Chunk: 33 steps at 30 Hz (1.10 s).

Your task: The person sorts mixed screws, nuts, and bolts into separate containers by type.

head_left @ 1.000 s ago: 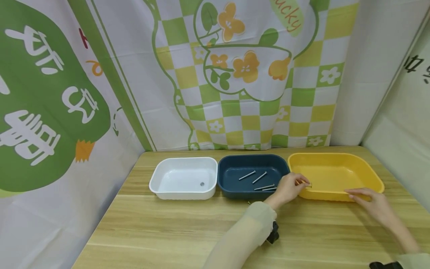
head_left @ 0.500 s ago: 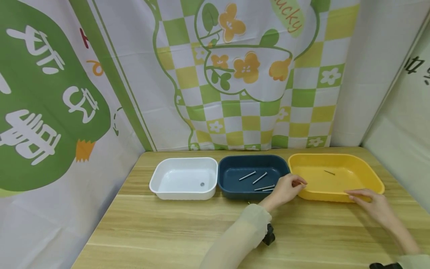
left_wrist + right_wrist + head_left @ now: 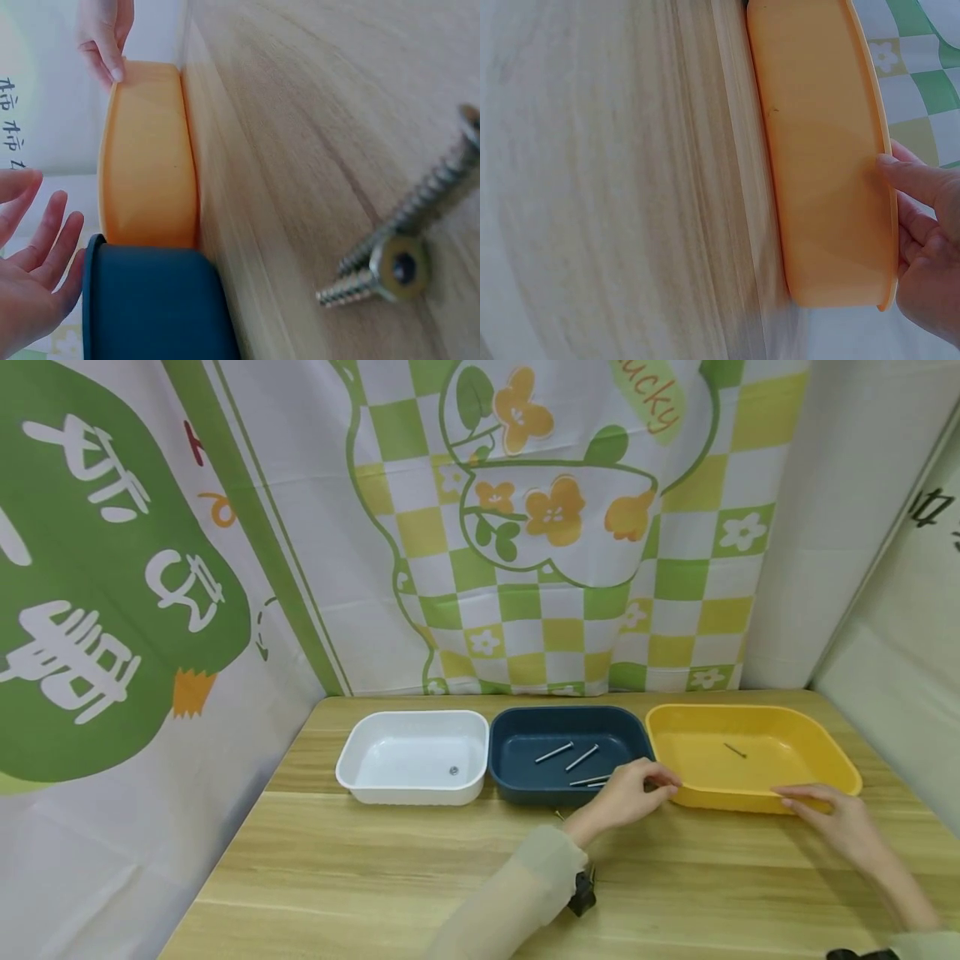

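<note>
My left hand (image 3: 626, 793) hangs over the blue tray's front right corner, beside the yellow tray, and holds nothing; its fingers spread apart in the left wrist view. One thin screw (image 3: 735, 750) lies inside the yellow tray (image 3: 750, 800). With thumb and fingers my right hand (image 3: 930, 232) pinches that tray's front rim near the right end. Several long silver bolts (image 3: 553, 752) lie in the dark blue tray (image 3: 525, 790), some partly behind my left hand. Two screws (image 3: 401, 270) show large and near on the table in the left wrist view.
At the left stands a white tray (image 3: 412, 796) with a small round metal piece (image 3: 453, 770) in it. All three trays line up side by side on the wooden table (image 3: 337, 877). A patterned cloth (image 3: 562, 635) hangs close behind them.
My left hand has let go of the screw, which now lies in the yellow tray. The hand has drawn back left and toward me. My right hand keeps its hold on the rim.
</note>
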Tool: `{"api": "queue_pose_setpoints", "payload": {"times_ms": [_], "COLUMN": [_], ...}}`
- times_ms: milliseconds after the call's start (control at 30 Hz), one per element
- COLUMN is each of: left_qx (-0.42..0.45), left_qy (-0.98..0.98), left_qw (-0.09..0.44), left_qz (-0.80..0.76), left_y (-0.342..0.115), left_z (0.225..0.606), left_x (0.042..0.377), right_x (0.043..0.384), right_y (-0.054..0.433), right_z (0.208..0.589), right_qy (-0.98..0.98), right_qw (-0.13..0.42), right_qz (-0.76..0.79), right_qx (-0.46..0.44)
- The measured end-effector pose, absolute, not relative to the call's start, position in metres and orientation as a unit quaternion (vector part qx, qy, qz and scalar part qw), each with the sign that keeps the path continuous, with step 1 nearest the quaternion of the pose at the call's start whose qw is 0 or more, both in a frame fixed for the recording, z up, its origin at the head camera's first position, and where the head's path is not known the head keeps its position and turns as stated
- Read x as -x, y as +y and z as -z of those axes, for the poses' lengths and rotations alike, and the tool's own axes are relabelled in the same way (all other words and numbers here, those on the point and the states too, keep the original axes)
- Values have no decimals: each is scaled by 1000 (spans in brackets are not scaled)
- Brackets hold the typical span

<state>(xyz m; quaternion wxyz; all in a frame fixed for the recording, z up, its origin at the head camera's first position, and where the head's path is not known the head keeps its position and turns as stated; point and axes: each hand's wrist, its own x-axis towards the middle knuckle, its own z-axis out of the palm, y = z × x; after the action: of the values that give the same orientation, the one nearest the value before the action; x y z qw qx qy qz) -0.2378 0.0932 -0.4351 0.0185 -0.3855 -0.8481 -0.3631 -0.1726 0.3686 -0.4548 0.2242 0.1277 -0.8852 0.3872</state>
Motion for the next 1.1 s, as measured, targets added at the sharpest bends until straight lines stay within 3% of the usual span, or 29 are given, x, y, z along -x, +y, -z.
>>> {"api": "queue_pose_setpoints", "payload": {"times_ms": [333,533,733,1100], "left_qx": [422,462,464,481], "left_qy": [-843,-835,-840,-839], "left_qw": [-10,0,-47,-67], "left_qz": [333,300,277,245], "left_y": [76,63,51,35], "left_z": [430,436,439,443], "left_x": [223,219,215,212], "right_x": [172,173,173,174], "right_y": [368,368,369,371], "right_z": [455,455,455,455], "right_qy": [-885,-886,-888,-891], "right_qw": [226,226,217,206], "right_qz": [-387,-386,-387,-388], "right_qx": [-127,-123,-122,-114]}}
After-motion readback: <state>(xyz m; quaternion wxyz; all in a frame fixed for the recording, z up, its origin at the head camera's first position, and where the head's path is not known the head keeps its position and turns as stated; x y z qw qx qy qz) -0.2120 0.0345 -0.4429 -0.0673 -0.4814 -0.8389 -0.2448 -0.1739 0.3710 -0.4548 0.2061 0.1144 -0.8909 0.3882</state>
